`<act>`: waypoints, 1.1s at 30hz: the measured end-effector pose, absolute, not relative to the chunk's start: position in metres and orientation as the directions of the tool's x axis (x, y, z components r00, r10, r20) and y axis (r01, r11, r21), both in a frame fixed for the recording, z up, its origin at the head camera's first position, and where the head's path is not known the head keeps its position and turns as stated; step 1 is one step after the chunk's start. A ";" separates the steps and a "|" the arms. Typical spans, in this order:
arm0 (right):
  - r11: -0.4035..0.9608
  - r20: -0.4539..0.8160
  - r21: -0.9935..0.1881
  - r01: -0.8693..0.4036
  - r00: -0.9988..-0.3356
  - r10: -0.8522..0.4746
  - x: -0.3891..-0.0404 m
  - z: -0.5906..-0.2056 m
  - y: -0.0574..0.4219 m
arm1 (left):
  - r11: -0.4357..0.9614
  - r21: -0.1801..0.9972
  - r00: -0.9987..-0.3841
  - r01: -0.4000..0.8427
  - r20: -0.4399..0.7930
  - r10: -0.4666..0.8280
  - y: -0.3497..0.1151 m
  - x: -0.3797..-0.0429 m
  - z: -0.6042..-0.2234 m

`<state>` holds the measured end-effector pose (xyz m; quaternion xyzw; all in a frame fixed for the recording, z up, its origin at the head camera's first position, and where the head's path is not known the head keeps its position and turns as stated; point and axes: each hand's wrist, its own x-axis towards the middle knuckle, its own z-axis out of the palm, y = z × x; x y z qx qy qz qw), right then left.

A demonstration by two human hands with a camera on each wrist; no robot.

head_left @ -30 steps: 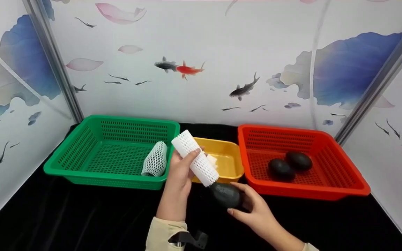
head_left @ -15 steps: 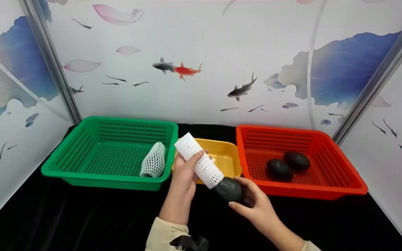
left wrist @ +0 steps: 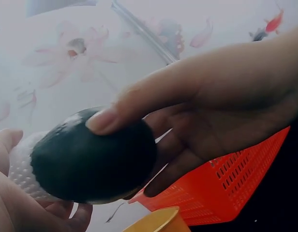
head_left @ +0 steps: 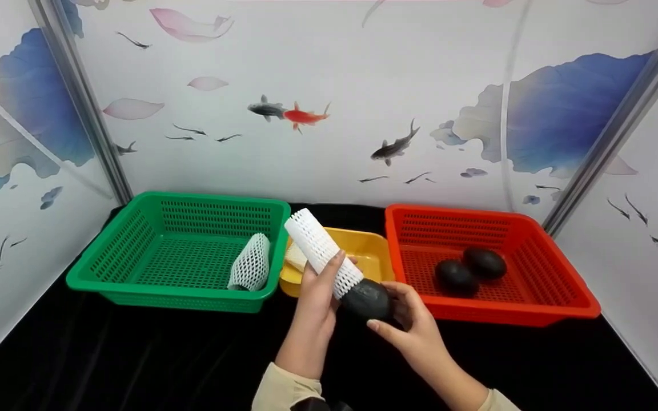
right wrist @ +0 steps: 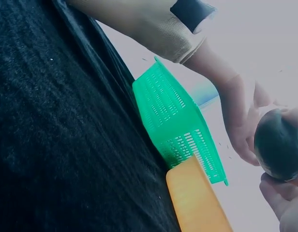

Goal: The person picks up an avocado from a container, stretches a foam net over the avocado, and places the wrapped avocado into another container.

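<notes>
In the head view my left hand (head_left: 320, 302) grips a white foam net sleeve (head_left: 312, 237) near its lower end, thumb across the mesh. A dark avocado (head_left: 366, 300) sits at that end, its tip inside the opening and most of its skin bare. My right hand (head_left: 414, 325) holds the avocado's rounded end between thumb and fingers. The left wrist view shows the right thumb pressed on top of the avocado (left wrist: 93, 159), with the sleeve (left wrist: 23, 164) behind it. Both hands are raised in front of the yellow basin (head_left: 372, 245).
To the left stands a green basket (head_left: 186, 297) with one net-wrapped fruit (head_left: 251, 262). A red basket (head_left: 512, 314) at right holds two dark avocados (head_left: 484, 263). White foam netting (head_left: 296, 257) lies in the yellow basin between them. Black cloth (head_left: 135, 354) covers the table.
My left hand has shifted right and its grip sits nearer the sleeve's avocado end. The avocado has risen slightly with the right hand, and its tip is further inside the sleeve.
</notes>
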<state>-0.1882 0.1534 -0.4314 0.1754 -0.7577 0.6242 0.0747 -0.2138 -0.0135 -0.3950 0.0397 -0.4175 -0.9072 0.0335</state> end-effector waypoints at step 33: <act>0.078 0.492 -0.826 -0.559 -0.780 -0.386 -0.197 -0.433 0.157 | -0.594 0.803 -0.992 -0.055 -0.114 -0.061 -0.010 -0.210 -0.397</act>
